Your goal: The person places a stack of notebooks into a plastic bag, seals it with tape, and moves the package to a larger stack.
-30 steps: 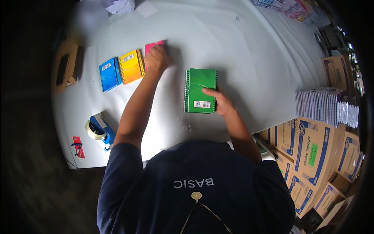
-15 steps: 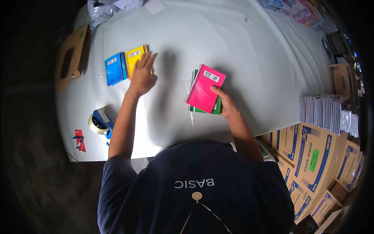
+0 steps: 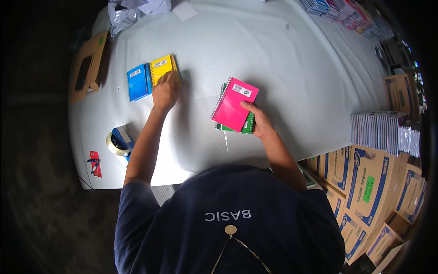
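My right hand [image 3: 260, 122] grips a pink spiral notebook [image 3: 235, 107] lying over a green spiral notebook [image 3: 228, 127], its thumb pressed on the pink cover. The green one shows only along its edges. To the left, my left hand [image 3: 165, 93] is closed over the near part of a yellow spiral notebook [image 3: 161, 64], with bent fingers on its cover. How far the fingers reach round the edge is hidden. Beside the yellow notebook lies a blue spiral notebook [image 3: 137, 83], with another blue one partly under it.
A tape dispenser [image 3: 119, 140] and a red card with a small blue tool [image 3: 95, 165] lie at left. A cardboard box [image 3: 87, 68] stands behind them. Plastic bags [image 3: 137, 11] lie at the far edge. Stacked notebooks [image 3: 376, 130] and cartons [image 3: 369, 182] line the right.
My left hand has come down onto the yellow notebook, its spread fingers now bent. My right hand has shifted slightly left with the pink and green notebooks.
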Action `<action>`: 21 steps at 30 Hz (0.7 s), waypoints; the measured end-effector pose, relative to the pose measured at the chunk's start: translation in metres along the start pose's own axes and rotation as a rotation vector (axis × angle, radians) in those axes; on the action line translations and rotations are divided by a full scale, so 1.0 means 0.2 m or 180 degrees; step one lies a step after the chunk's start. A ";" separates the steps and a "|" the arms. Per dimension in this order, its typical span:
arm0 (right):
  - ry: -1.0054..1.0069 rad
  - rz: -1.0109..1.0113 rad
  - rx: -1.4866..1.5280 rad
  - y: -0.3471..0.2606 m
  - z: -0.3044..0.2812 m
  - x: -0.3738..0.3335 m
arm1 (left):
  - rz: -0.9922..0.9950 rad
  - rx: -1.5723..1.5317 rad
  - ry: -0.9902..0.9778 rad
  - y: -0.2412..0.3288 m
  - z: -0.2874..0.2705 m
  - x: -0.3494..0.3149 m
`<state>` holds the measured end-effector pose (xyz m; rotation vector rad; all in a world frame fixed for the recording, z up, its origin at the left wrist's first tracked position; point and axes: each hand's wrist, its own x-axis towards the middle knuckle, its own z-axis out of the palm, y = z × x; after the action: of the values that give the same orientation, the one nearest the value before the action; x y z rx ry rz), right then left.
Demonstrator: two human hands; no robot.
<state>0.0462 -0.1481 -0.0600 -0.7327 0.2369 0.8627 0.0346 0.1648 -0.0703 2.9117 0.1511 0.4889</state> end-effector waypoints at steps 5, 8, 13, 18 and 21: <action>-0.0006 -0.0067 0.0003 -0.01 -0.02 -0.03 | -0.1001 0.0921 -0.0376 0.09 0.14 0.06; -0.0064 -0.0084 -0.0090 -0.02 0.00 -0.04 | -0.1181 0.0972 -0.0694 0.06 0.15 0.15; 0.0233 -0.0478 -0.0052 0.01 0.02 -0.03 | -0.1126 0.0005 -0.0218 0.11 -0.17 0.26; 0.0350 -0.0924 0.0050 0.07 0.00 0.02 | -0.0131 -0.0998 0.0570 0.66 -0.46 0.03; -0.0198 -0.1318 0.0359 0.13 0.08 0.05 | 0.0588 -0.1142 0.0109 0.84 -0.38 -0.22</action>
<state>0.0309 -0.1199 -0.0666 -0.6191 0.0723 0.4731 -0.0201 0.0085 0.0206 2.5764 -0.1847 0.5326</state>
